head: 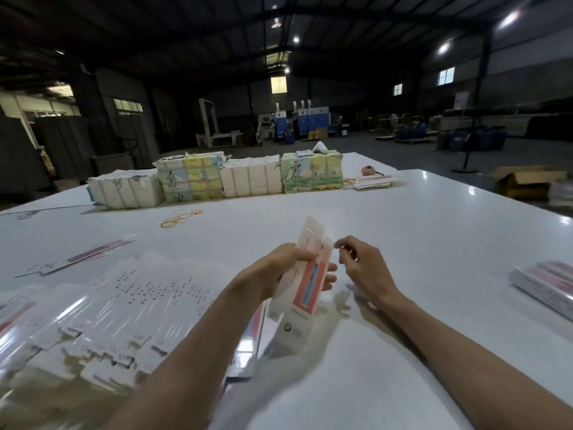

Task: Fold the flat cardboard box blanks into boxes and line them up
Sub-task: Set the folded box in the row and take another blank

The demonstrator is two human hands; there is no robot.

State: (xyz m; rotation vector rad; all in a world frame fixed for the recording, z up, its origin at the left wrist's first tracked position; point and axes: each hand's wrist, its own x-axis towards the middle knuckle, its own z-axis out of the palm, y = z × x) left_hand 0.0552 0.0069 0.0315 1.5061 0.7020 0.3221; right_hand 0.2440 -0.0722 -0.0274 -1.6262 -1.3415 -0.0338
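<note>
My left hand [279, 271] grips a long white box [305, 283] with a red and blue panel, held upright above the white table [403, 228]; its thumb lies on the near face and its fingertips show past the right side. The box's top flap stands up. My right hand [362, 268] hovers just right of the box top with fingers curled, thumb and forefinger close together, holding nothing I can see. A wide spread of flat white blanks [124, 305] lies at the lower left. Folded boxes [545, 287] lie side by side at the right edge.
Four tied bundles of printed stock [217, 178] stand in a row at the far side. Yellow rubber bands [181, 217] lie mid-table. A few loose blanks [80, 257] rest at the left, more blanks [375, 181] and a tape measure [369, 170] at the far right.
</note>
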